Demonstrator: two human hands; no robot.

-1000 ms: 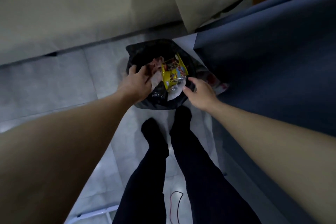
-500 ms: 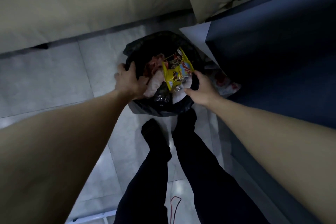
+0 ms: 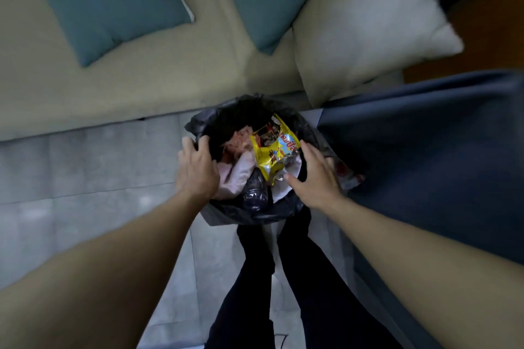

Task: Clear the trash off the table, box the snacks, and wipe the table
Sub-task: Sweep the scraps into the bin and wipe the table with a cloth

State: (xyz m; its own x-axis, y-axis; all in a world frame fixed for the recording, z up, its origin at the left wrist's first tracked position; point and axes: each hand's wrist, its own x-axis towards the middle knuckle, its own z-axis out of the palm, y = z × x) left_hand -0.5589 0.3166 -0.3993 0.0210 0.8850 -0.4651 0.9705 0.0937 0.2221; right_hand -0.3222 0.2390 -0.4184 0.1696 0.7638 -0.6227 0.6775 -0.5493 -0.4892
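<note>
One long beige sofa spans the top of the view. Two teal cushions and a pale cushion lie on it. To the right a dark blue cloth drapes a table, its corner close to the sofa's front edge. Grey floor tiles fill the space between, and the person's dark-clad legs stand on them.

A black trash bag sits open on the floor just ahead of the feet, between the sofa and the table corner. The left hand grips the bag's left rim, fingers curled over the edge. The right hand lies on the right rim with the thumb reaching inward; whether it clamps the plastic I cannot tell.

A yellow snack wrapper rests on top of the rubbish inside, tilted. Crumpled pink-white tissue lies beside it. A small red-and-white packet shows at the cloth's edge, just beside the bag.
</note>
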